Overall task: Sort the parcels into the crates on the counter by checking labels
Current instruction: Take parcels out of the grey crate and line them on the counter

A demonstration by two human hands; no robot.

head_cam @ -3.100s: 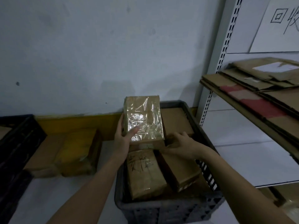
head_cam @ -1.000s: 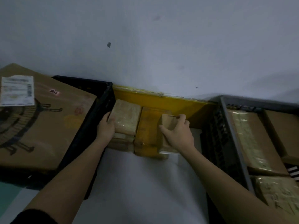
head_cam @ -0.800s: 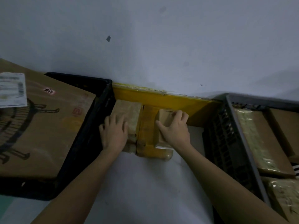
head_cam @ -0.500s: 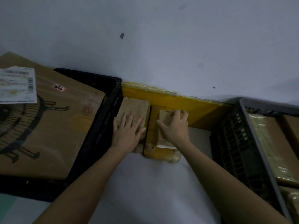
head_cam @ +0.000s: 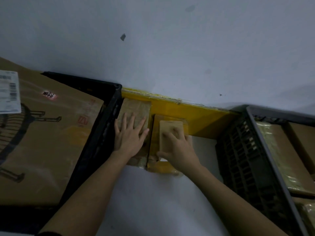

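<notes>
Head view: the left hand (head_cam: 130, 136) lies flat, fingers spread, on a tan parcel (head_cam: 136, 106) touching the black crate (head_cam: 100, 133). The right hand (head_cam: 177, 147), just right of it, curls around a small parcel (head_cam: 171, 126) resting atop a yellow-taped parcel (head_cam: 153, 142). The grey crate (head_cam: 238, 150) stands well right of the black crate. Judged step: selecting a parcel. The next move calls for lifting it and reading its label.

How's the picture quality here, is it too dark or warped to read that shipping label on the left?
Head view: dim, bluish light, wide-angle bending at the edges; the shipping label is cut off and its print too soft to read; no glare on the small parcel under the right hand.
</notes>
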